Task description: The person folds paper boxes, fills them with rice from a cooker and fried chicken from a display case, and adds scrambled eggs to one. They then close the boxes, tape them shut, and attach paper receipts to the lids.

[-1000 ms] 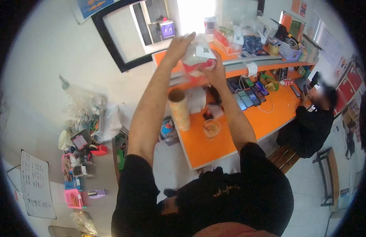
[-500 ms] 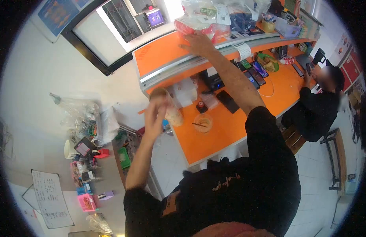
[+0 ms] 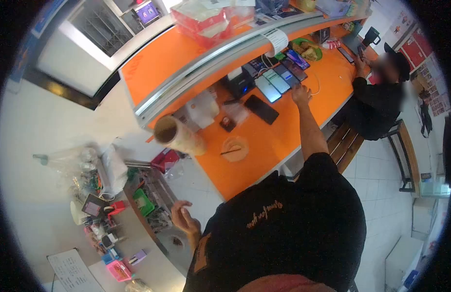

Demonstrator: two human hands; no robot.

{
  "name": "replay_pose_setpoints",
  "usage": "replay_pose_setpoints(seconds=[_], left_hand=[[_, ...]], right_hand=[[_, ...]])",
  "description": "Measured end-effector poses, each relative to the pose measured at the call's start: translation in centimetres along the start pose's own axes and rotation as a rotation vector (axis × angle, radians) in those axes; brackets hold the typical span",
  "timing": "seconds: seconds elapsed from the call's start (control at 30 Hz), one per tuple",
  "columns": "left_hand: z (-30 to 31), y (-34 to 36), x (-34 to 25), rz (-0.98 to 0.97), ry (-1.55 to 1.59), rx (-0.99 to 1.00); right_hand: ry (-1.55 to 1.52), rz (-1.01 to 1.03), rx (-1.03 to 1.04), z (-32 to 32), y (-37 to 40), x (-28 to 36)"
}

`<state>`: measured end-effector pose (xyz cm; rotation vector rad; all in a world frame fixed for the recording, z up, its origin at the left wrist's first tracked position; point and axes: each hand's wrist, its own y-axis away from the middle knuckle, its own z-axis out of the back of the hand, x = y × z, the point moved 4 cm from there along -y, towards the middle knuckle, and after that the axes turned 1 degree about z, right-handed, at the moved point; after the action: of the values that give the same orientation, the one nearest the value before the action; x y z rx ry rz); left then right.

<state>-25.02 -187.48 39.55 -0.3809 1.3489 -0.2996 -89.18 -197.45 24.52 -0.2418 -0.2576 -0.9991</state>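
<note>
On the orange desk (image 3: 264, 151), my right hand (image 3: 301, 95) is at the near end of a row of phones, its fingertips at a dark phone with a lit screen (image 3: 286, 76). Two more phones with bright screens (image 3: 268, 88) lie to its left. My left hand (image 3: 185, 219) hangs low beside the desk, fingers apart and holding nothing. A black phone (image 3: 261, 109) lies face up nearer the desk's middle. To its left are a cup with a dark stick (image 3: 234, 149) and a tall roll (image 3: 179, 135).
A person in black (image 3: 381, 95) sits at the desk's right end, holding a phone. A raised orange shelf (image 3: 159, 61) carries red-and-white packages (image 3: 201, 22). At the left stands a side counter (image 3: 138, 243) with a pink basket (image 3: 119, 270). A wooden bench (image 3: 345, 141) is at the right.
My right hand has come down from the packages on the shelf to the phones. My left hand has moved from the roll down beside the desk. Some phone screens are now lit.
</note>
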Motion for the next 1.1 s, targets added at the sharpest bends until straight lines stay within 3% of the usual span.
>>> replay_pose_setpoints(seconds=[0.1, 0.3, 0.4, 0.43, 0.47, 0.5, 0.53, 0.57, 0.6, 0.63, 0.73, 0.83, 0.9, 0.93, 0.97, 1.0, 1.03, 1.1], left_hand=[[-6.6, -7.8, -3.4, -0.149, -0.097, 0.396], [-24.4, -16.9, -2.9, -0.168, -0.344, 0.804], [-32.7, -18.5, -1.2, -0.163, -0.411, 0.965], [-35.1, -18.8, 1.7, -0.088, -0.482, 1.081], [-37.1, -18.9, 4.7, -0.010, -0.552, 1.195], [-39.3, -19.2, 6.0, 0.016, -0.727, 1.248], [-41.2, -19.0, 7.2, 0.041, -0.906, 1.295], [-42.5, -18.4, 10.1, -0.042, -0.946, 1.223], [-43.6, -17.3, 14.4, -0.129, -0.981, 1.149], [-44.7, -17.2, 15.0, -0.216, -1.010, 1.072], [-45.8, -16.7, 15.0, -0.051, -1.110, 1.081], [-44.9, -15.1, 15.3, -0.326, -1.052, 0.794], [-44.4, -15.7, 15.6, 0.140, -0.641, 0.987], [-44.2, -15.5, 15.5, 0.194, -0.551, 0.995], [-43.9, -15.3, 15.6, 0.249, -0.461, 1.000], [-43.9, -15.2, 15.5, 0.122, -0.506, 0.940], [-44.2, -15.6, 15.4, -0.014, -0.550, 0.873], [-44.7, -15.6, 12.8, -0.116, -0.500, 0.906]], right_hand=[[0.132, 0.078, 0.010, -5.1, -2.9, -3.7], [0.205, 0.257, -0.053, -6.1, -7.7, -2.0], [-0.118, 0.376, -0.206, -7.1, -9.4, 1.0], [-0.406, 0.453, -0.123, -9.1, -10.1, 3.4], [-0.554, 0.581, -0.043, -8.9, -9.5, 7.5], [-0.682, 0.876, 0.013, -8.8, -9.1, 10.8], [-0.784, 0.738, -0.049, -4.6, -7.7, 15.4], [-0.780, 0.788, -0.086, -6.8, -7.6, 18.2], [-0.666, 1.060, -0.108, -9.1, -8.8, 21.9], [-0.571, 1.100, 0.008, -9.3, -9.1, 24.4], [-0.356, 1.323, 0.372, -9.5, -7.4, 27.3], [-0.476, 1.525, 0.769, -6.1, -4.5, 23.8], [-0.654, 1.550, 0.977, -0.7, -4.2, 19.7], [0.221, 1.337, 1.154, -6.8, -6.2, 16.7], [0.061, 1.589, 1.014, -4.7, -6.8, 14.5], [-0.144, 1.339, 1.286, -0.9, -7.0, 13.2], [-0.172, 1.220, 1.310, 1.0, -7.0, 12.4], [-0.102, 1.282, 1.219, 5.7, -5.6, 12.8]])
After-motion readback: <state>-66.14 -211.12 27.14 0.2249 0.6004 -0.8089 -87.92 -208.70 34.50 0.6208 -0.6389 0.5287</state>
